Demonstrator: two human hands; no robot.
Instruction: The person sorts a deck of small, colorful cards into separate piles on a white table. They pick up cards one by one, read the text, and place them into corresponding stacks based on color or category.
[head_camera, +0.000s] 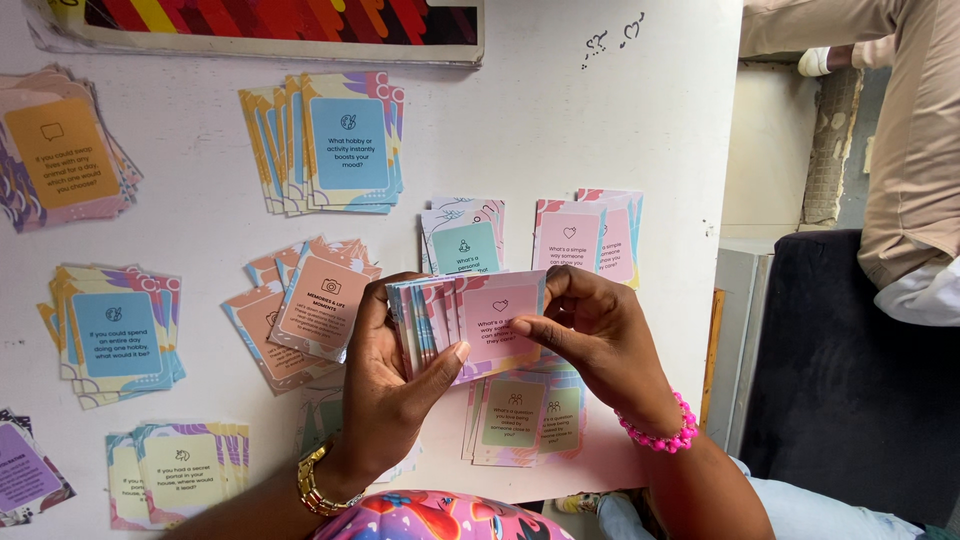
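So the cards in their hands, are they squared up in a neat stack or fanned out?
Fanned out. In the held cards, several edges show staggered beside the left hand, while the right hand pinches the pink front card.

Bright, even daylight fills the view from above; the white table shows almost no glare. Soft shadows lie under the card piles and beneath the hands. Focus is sharp throughout, with slight wide-angle bending at the edges and darker tones at right.
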